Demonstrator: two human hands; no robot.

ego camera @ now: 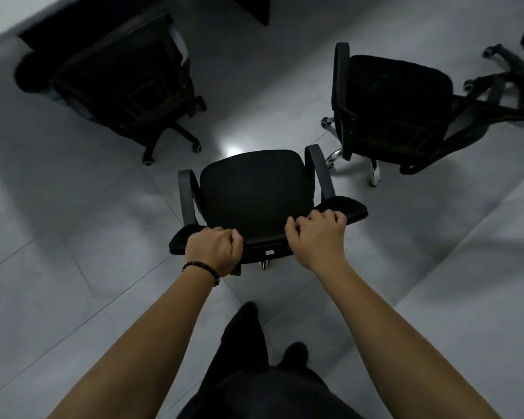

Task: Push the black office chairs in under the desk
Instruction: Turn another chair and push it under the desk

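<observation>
Curling over the top edge of the middle chair's [248, 195] backrest, your fingers are bent and pressed together on both sides: the left hand [214, 251], with a bead bracelet [201, 269] at the wrist, hooks the left part of that edge, and the right hand [316, 240] hooks the right part. That is a sound place to hold. The backrest top looks padded and slightly soft, so expect a little give before the frame answers. On casters the chair should roll lightly, though the seat may swivel if one hand pushes harder than the other; keep the pressure even.

Measured from this chair, a second chair [112, 74] stands beyond it to the left with its back toward you, and a third [397, 107] stands just beyond its right armrest, angled. Another wheeled base [502, 74] shows past that one. No desk is clearly visible; a dark shape sits far beyond the chair at the top edge. Pale, smooth floor tiles [73, 237] lie all around, good for rolling.
</observation>
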